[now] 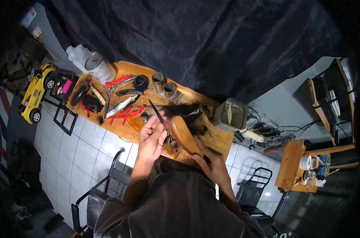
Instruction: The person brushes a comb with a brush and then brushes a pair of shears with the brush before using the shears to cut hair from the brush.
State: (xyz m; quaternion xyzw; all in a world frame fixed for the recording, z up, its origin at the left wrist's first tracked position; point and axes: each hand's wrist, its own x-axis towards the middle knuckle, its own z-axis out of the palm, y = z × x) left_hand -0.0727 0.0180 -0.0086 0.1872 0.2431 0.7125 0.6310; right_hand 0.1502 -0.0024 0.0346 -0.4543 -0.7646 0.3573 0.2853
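- My left hand (152, 137) has its grip pinched shut on a thin black pointed tool (156, 111). I hold it low on the shaft with my fingers bunched, which I judge gives me fine control of the tip. The tip slants up and away from me over the tabletop.
- My right hand (213, 164) has its grip wrapped around the near end of an oval light-brown wooden brush (185, 135). The smooth back faces up, so I cannot tell what its underside looks like.
- Held by that end, the brush has its far end just beside my left fingers, seemingly so the tool can reach it.
- Brush and tool both sit above the near edge of the orange-brown wooden tabletop (124, 68), close to my body, with the brush between my two hands.
- Tufts of loose black hair (190, 110) lie on the tabletop just beyond the brush.
- An orange see-through piece (169, 152) lies beneath my hands, mostly hidden; I cannot tell what it is.
- The other things are well apart from my hands, pushed towards the far side: red-handled clips (124, 114), a white plastic bottle with a round dial-like label (93, 63), two small round cups (158, 78) and a clear boxy container (231, 115) at the right end.
- A yellow toy car (36, 93) sits off the tabletop's left end.
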